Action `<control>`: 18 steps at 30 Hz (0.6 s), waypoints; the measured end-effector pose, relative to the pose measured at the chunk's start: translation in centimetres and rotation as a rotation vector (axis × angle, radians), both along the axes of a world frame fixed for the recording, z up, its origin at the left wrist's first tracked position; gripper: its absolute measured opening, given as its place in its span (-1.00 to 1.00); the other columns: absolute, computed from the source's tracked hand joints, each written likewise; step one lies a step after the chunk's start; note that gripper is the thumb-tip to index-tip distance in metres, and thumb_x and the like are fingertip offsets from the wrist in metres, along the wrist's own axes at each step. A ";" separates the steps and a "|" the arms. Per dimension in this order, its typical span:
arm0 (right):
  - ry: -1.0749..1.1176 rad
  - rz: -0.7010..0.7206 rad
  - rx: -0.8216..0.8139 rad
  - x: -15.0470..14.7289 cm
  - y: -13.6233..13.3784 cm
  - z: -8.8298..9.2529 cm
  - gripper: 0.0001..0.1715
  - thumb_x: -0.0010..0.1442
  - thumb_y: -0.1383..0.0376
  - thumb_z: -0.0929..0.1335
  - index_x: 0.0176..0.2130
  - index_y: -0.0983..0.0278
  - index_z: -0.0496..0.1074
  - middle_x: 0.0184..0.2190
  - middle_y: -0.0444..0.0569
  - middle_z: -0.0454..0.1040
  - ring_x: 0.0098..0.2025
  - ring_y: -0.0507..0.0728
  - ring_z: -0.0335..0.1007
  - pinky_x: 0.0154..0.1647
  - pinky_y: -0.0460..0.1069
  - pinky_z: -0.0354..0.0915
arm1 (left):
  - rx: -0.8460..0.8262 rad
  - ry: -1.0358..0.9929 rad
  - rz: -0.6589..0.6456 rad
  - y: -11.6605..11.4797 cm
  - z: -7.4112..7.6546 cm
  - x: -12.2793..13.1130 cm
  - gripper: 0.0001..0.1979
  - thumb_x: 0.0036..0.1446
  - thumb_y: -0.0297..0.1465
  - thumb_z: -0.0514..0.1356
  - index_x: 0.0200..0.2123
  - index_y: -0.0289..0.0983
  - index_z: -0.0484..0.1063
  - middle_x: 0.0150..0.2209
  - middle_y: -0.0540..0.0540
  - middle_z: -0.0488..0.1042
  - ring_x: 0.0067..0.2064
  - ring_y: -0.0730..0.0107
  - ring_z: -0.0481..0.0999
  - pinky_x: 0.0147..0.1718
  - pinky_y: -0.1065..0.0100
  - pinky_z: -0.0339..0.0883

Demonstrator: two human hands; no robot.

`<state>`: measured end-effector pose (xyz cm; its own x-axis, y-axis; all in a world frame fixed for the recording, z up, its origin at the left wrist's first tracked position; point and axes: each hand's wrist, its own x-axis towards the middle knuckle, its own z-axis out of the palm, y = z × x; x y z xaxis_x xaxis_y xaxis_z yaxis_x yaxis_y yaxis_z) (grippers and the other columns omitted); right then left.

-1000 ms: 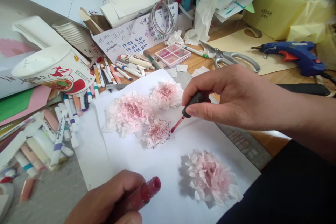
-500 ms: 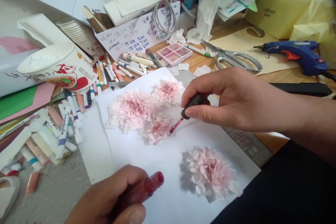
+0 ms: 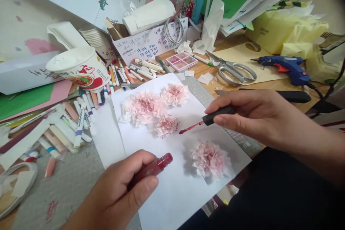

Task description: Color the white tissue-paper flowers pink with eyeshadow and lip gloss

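My right hand (image 3: pixel 250 115) pinches the black cap of a lip gloss applicator (image 3: pixel 218 115). Its red-tipped wand points left, just off the smallest paper flower (image 3: pixel 166 125), whose petal edges carry dark red marks. Low in the view, my left hand (image 3: pixel 126 183) is wrapped round the uncapped red lip gloss tube (image 3: pixel 159 165), its neck pointing up and right. Two larger pink-and-white paper flowers, one on the left (image 3: pixel 142 107) and one behind (image 3: pixel 174 94), adjoin the small one. Another pink flower (image 3: pixel 210 160) lies apart at the right of the white paper sheet (image 3: pixel 161 194).
Many markers (image 3: pixel 81 125) lie heaped at left beside a paper noodle cup (image 3: pixel 81 66). Behind the sheet are a pink palette (image 3: pixel 181 61), scissors (image 3: pixel 234 72) and a blue glue gun (image 3: pixel 288 66). A black-handled knife (image 3: pixel 293 96) lies past my right hand.
The applicator has drawn back to the right, away from the small flower's edge, and is now held flatter. My left hand still holds the tube. The camera view has shifted.
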<state>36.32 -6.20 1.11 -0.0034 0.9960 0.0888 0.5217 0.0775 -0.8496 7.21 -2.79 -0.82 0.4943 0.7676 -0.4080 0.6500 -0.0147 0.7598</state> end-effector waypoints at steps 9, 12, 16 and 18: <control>0.098 0.024 -0.146 -1.1 1.3 -1.6 -0.78 0.13 0.14 0.45 -0.32 0.25 0.58 -0.41 -0.04 0.59 -0.47 0.04 0.35 -0.50 -0.06 0.20 | 0.097 -0.088 0.097 -0.1 -0.2 0.1 -0.66 0.19 -0.05 0.09 -0.37 -0.17 0.45 -0.58 0.12 0.27 -0.56 0.51 0.22 -0.54 0.47 0.11; 0.101 0.020 -0.152 -1.2 1.4 -1.8 -0.76 0.16 0.12 0.43 -0.30 0.25 0.59 -0.42 -0.05 0.59 -0.49 0.03 0.33 -0.52 -0.06 0.17 | 0.082 -0.074 0.105 -0.1 -0.2 0.2 -0.67 0.18 -0.06 0.10 -0.40 -0.17 0.44 -0.58 0.13 0.27 -0.56 0.51 0.23 -0.55 0.47 0.12; 0.109 0.035 -0.180 -1.4 1.7 -2.0 -0.74 0.19 0.11 0.42 -0.30 0.26 0.59 -0.44 -0.06 0.56 -0.49 0.02 0.29 -0.52 -0.07 0.15 | 0.062 -0.056 0.131 -0.1 -0.2 0.3 -0.67 0.14 -0.04 0.12 -0.37 -0.17 0.46 -0.59 0.13 0.28 -0.57 0.50 0.23 -0.56 0.47 0.12; 0.130 0.023 -0.189 -1.4 1.8 -2.2 -0.74 0.17 0.11 0.43 -0.31 0.25 0.59 -0.42 -0.06 0.57 -0.48 0.02 0.30 -0.51 -0.07 0.15 | 0.046 -0.049 0.137 -0.1 -0.1 0.3 -0.67 0.13 -0.04 0.12 -0.39 -0.16 0.46 -0.60 0.13 0.27 -0.57 0.50 0.23 -0.56 0.47 0.12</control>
